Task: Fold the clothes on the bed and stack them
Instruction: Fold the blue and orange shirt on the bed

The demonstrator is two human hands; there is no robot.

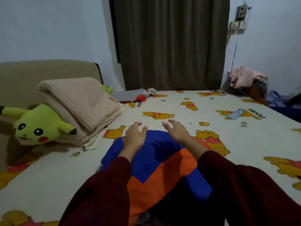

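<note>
Fingers of both my left hand and right hand spread loose, gripping nothing, apparently smoothing blue-and-orange cloth garment; next, fold its far edge.

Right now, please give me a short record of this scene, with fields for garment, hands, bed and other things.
garment: blue and orange cloth lying on the bed, in front of the person
left hand: fingers spread, over the cloth's far edge, no grip
right hand: fingers spread, over the far edge, no grip
bed: sheet with bear print
other things: beige blanket folded at left, on a green plush; pink clothes at far right
</note>
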